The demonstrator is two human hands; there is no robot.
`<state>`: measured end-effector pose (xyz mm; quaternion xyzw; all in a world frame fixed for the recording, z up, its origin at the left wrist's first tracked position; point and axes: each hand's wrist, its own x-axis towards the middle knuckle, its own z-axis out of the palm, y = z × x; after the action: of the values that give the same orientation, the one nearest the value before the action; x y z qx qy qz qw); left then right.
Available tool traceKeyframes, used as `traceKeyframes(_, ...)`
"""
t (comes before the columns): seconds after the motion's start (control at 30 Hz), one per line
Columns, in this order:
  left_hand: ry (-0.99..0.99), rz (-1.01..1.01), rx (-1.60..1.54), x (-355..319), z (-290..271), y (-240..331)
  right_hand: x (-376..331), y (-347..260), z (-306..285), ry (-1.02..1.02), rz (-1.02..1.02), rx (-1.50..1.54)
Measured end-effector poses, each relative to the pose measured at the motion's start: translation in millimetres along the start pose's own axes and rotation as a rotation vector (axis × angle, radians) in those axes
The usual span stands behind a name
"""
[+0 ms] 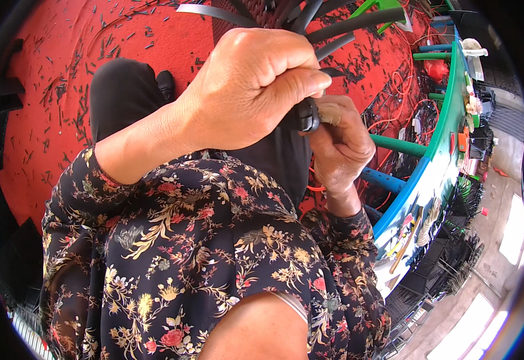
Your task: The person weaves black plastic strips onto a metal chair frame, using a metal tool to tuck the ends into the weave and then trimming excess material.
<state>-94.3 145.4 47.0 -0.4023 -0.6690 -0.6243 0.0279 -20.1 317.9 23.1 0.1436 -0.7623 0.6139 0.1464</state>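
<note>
My left hand is closed in a fist in the upper middle, its thumb pressed along the curled fingers. Just below the thumb, a glossy black strip bends round in a tight loop between both hands. My right hand sits lower and to the right, its fingers curled at the loop; a tan wrapping covers one finger. More flat black strips fan out beyond my left hand. Behind them shows part of a dark woven piece, mostly hidden by the hand and strips.
Scraps of black strip litter the red floor. A bench with a green and blue edge curves along the right, holding small items and a wooden-handled tool. Something bright green stands at the top. My dark-clad knee is at left.
</note>
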Motion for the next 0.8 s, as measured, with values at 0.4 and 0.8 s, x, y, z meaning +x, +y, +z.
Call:
traceKeyframes(0.4,0.001,0.015,-0.012,3,1,-7,19,-14,-14,-0.176,-0.582,-0.672)
traceKeyframes(0.8,0.040,0.009,-0.081,9,9,-20,54,-67,-16,-0.621,-0.272,-0.789)
